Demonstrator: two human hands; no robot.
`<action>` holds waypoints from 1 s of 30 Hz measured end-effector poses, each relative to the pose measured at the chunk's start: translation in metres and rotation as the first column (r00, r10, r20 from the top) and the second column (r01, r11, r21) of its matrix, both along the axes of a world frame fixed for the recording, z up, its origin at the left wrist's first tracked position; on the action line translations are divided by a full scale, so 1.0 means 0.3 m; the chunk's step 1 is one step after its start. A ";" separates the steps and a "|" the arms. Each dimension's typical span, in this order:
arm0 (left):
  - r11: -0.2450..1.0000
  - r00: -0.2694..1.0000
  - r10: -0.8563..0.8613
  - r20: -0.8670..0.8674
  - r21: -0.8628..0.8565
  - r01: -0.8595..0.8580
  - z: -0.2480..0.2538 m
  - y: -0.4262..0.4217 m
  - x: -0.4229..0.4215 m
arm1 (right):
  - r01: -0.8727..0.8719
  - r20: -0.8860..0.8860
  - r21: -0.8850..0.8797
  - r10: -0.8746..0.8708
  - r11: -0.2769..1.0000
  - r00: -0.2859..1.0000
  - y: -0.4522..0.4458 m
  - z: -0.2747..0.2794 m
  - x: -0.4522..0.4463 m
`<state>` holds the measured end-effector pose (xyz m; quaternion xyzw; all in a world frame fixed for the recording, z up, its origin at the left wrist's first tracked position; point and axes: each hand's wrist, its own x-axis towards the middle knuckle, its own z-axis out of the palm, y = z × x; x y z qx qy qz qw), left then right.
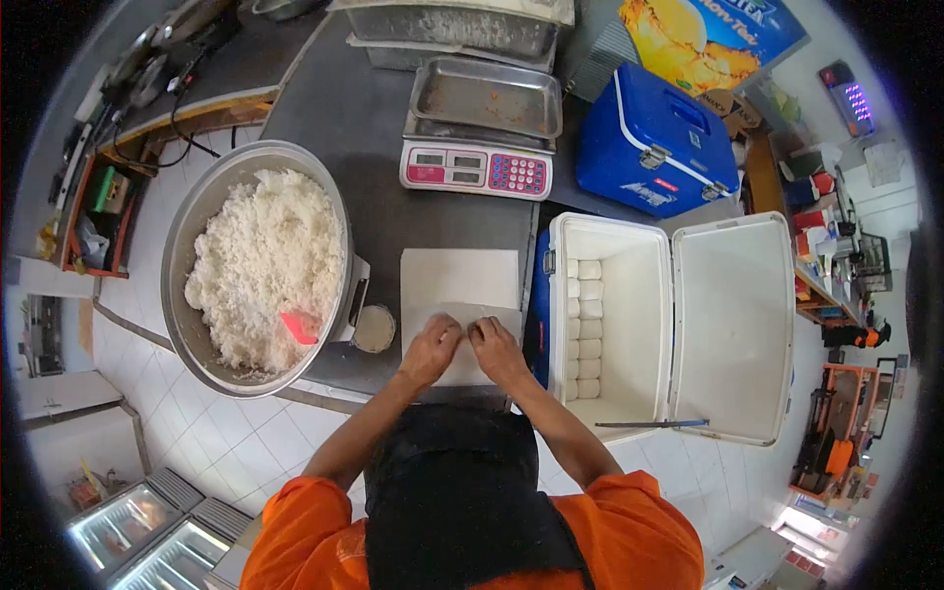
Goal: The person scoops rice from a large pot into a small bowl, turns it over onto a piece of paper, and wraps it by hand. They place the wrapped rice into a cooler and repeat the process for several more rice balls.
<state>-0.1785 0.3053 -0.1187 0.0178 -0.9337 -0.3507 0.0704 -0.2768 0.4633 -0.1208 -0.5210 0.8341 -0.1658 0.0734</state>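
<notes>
My left hand (433, 348) and my right hand (497, 348) are close together over a sheet of white paper (454, 319), fingers curled and pinching at it. Beneath and beyond it lies more flat white paper (458, 273) on the dark counter. On the left, a large metal pot (179, 295) is heaped with white rice (258, 256), and a red scoop (297, 327) is stuck in it. A small round container (374, 330) with pale contents sits between pot and paper. What lies under my fingertips is hidden.
An open white-lined cooler (629, 324) on the right holds rows of white wrapped packs (584, 329); its lid (733, 324) is swung right. Behind are a scale (476, 172) with a metal tray (489, 96) and a closed blue cooler (654, 143).
</notes>
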 end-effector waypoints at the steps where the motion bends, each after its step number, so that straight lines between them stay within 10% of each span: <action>1: 0.999 0.997 0.047 -0.064 -0.015 -0.048 0.050 -0.019 -0.009 | 0.022 -0.047 -0.064 -0.025 0.998 0.999 0.001 0.010 0.011; 4: 0.895 0.957 -0.151 -0.248 -0.445 0.025 0.145 -0.081 -0.074 | 0.034 -0.082 -0.140 -0.045 0.990 0.996 0.007 0.018 0.018; 5: 0.907 0.971 -0.230 0.061 -0.350 0.236 0.057 -0.122 -0.050 | 0.026 -0.073 -0.151 -0.037 0.988 0.997 0.010 0.020 0.017; 8: 0.907 0.954 -0.166 0.249 -0.340 0.247 0.072 -0.159 0.055 | -0.011 -0.097 -0.138 -0.002 0.990 0.995 0.020 -0.005 0.010; 11: 0.943 0.980 -0.159 -0.119 -0.312 0.115 0.131 -0.086 0.043 | 0.033 -0.086 -0.117 -0.044 0.993 0.995 0.016 0.007 0.030; 17: 0.997 0.993 -0.021 -0.112 -0.070 0.013 -0.182 0.003 0.028 | 0.487 0.472 -0.234 -0.339 0.842 0.814 0.046 -0.185 0.075; 21: 0.994 0.994 0.112 -0.002 -0.001 -0.112 -0.123 0.016 0.059 | 0.391 0.379 -0.260 -0.279 0.883 0.882 0.090 -0.080 0.079; 27: 0.987 0.984 0.031 0.175 -0.162 -0.003 -0.186 -0.068 -0.010 | 0.189 0.097 0.002 -0.188 0.982 0.977 0.107 -0.197 -0.033; 30: 0.983 0.910 0.022 0.415 -0.175 0.056 -0.122 -0.124 -0.106 | 0.223 0.433 0.280 -0.330 0.934 0.839 0.027 -0.085 -0.139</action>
